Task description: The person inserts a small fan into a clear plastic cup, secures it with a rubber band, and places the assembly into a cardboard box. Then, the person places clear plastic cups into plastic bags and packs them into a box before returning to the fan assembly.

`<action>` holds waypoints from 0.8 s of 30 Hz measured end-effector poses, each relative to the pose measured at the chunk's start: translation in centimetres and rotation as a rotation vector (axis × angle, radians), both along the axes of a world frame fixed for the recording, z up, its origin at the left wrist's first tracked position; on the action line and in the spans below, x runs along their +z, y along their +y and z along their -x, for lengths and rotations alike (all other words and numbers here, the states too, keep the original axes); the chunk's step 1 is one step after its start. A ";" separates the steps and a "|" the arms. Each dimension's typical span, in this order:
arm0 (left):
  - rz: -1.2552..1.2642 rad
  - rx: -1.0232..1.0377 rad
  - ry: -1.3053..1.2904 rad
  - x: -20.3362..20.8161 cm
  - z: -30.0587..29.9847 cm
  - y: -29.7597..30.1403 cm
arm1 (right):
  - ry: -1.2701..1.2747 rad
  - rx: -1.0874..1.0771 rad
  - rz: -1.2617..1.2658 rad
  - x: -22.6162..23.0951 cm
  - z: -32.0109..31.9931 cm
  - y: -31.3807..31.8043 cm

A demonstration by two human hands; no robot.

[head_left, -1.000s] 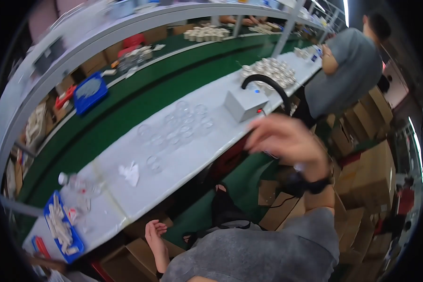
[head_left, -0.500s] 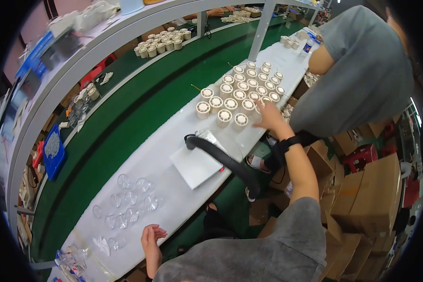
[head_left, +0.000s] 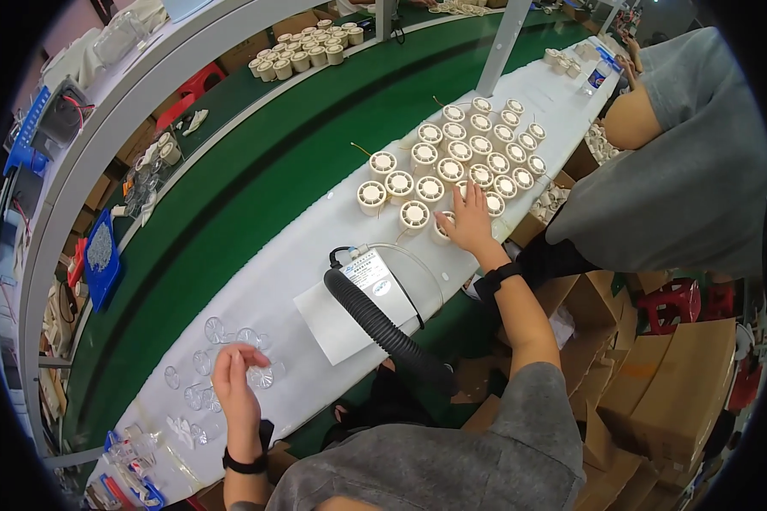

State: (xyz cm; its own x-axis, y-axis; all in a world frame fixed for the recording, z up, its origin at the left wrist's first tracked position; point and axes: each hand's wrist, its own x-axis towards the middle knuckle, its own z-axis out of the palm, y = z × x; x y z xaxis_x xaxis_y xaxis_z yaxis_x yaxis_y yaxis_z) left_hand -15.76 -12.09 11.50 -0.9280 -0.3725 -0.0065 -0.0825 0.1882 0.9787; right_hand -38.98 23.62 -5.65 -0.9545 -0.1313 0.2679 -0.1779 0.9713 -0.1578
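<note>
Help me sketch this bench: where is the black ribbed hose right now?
In the head view, just below centre, the black ribbed hose passes across the pale box, between the left hand and right hand.

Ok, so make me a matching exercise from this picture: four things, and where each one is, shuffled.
1. right hand
2. left hand
3. black hose
4. blue tray

A. beyond the green belt
B. crossing the white box
C. among the white cylinders
D. by the clear round pieces

Pairs: 1-C, 2-D, 3-B, 4-A
</note>
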 end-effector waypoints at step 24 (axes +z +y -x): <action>1.161 -0.821 -0.090 -11.5 28.9 11.4 | 0.060 0.258 0.109 5.0 -1.5 0.5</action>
